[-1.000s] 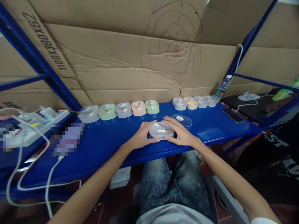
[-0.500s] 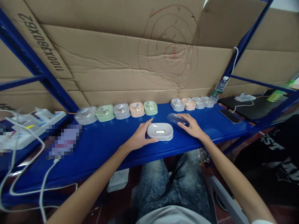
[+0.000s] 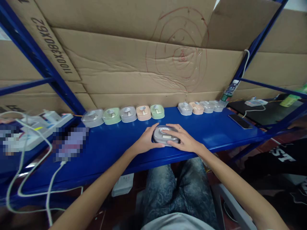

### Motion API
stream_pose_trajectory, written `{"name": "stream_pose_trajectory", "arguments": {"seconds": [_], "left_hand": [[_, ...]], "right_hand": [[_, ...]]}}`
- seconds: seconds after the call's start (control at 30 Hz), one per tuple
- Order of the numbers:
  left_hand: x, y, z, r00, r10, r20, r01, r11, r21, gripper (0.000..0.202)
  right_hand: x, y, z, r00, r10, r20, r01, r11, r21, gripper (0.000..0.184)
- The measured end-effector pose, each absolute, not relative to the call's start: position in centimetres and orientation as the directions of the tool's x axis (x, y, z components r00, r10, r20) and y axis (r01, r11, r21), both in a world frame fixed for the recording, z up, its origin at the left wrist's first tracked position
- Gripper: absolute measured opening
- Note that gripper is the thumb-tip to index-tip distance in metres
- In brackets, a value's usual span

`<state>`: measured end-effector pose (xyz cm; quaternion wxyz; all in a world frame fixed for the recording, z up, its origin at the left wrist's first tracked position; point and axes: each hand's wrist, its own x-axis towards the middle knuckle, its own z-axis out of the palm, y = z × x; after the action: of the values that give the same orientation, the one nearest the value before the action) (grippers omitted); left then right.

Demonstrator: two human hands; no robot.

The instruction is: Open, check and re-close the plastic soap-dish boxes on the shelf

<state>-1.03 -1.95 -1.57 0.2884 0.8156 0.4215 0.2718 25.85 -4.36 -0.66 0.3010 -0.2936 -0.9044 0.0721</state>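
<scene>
A grey oval soap box (image 3: pixel 156 141) rests on the blue tabletop in front of me. Its clear lid (image 3: pixel 158 133), with a round white sticker, sits over the base; whether it is fully seated I cannot tell. My left hand (image 3: pixel 144 141) wraps around the left end of the box, thumb along the near side and fingers behind. From the right, my right hand (image 3: pixel 184 139) grips the lid, fingers spread over its top and far edge and thumb at the near side.
Several lidded boxes in grey, green (image 3: pixel 112 116) and peach (image 3: pixel 143 113) line the back left; more (image 3: pixel 184 109) stand back right beside a water bottle (image 3: pixel 229 92). A dark phone (image 3: pixel 240 121) lies at the right, a power strip (image 3: pixel 35 132) and white cables (image 3: pixel 50 188) at the left.
My right hand has brought the clear lid leftward from the tabletop onto the grey base. My left hand stays around the base's left end.
</scene>
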Motion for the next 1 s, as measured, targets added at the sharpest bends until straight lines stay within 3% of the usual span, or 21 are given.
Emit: {"name": "stream_pose_trajectory", "arguments": {"seconds": [0.17, 0.37, 0.47, 0.67, 0.73, 0.87, 1.0], "left_hand": [[-1.2, -1.8, -1.7, 0.53, 0.822, 0.209, 0.525, -0.512, 0.68, 0.107], [-1.1, -2.0, -1.9, 0.523, 0.825, 0.213, 0.536, -0.513, 0.67, 0.108], [-0.9, -2.3, -2.0, 0.524, 0.815, 0.247, 0.552, -0.546, 0.631, 0.104], [-0.6, -2.7, -1.5, 0.527, 0.813, 0.248, 0.566, -0.553, 0.611, 0.102], [-0.6, -2.8, -1.3, 0.526, 0.817, 0.237, 0.568, -0.545, 0.617, 0.1], [-0.6, -3.2, -1.0, 0.536, 0.813, 0.23, 0.572, -0.549, 0.609, 0.095], [-0.6, -3.3, -0.9, 0.549, 0.807, 0.217, 0.587, -0.557, 0.588, 0.093]], "right_hand": [[26.3, -4.4, -0.4, -0.671, 0.564, 0.482, 0.476, 0.826, -0.303, 0.06], [26.2, -4.9, -0.3, -0.676, 0.584, 0.45, 0.545, 0.807, -0.228, 0.062], [25.7, -5.1, -0.7, -0.608, 0.648, 0.458, 0.666, 0.731, -0.15, 0.058], [25.2, -4.5, 0.0, -0.355, 0.824, 0.442, 0.92, 0.392, 0.008, 0.062], [26.0, -3.9, 0.9, -0.358, 0.853, 0.38, 0.923, 0.385, 0.004, 0.063], [28.3, -1.8, 1.9, -0.479, 0.835, 0.269, 0.856, 0.513, -0.069, 0.062], [28.3, 1.8, 1.3, -0.375, 0.877, 0.3, 0.923, 0.383, 0.034, 0.063]]}}
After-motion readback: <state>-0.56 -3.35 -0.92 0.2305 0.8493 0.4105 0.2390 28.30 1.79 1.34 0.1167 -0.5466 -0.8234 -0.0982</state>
